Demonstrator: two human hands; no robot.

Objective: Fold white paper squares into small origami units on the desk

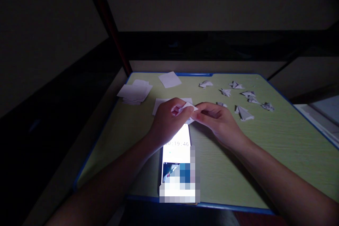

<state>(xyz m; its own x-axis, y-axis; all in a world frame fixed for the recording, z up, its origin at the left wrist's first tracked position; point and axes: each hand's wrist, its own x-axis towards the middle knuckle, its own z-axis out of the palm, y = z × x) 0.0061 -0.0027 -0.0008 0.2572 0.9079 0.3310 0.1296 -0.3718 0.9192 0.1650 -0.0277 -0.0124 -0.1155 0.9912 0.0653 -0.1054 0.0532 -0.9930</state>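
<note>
Between my two hands is a small piece of folded white paper [190, 105], held above the middle of the table. My left hand [169, 118] pinches it from the left, thumb on the near side. From the right, the thumb and fingers of my right hand [218, 120] close on its right corner. Beneath the hands, partly covered by them, lies a white paper sheet [158, 105]. Just nearer to me a lit phone [176, 134] lies flat, its screen showing a running-time readout; its lower part is blurred out.
A stack of white paper squares [135, 91] sits at the table's left edge, with a single square sheet [170, 79] at the back. Several folded paper pieces [244, 113] are scattered on the right. The green table [286, 155] has a blue rim, and walls stand close behind it.
</note>
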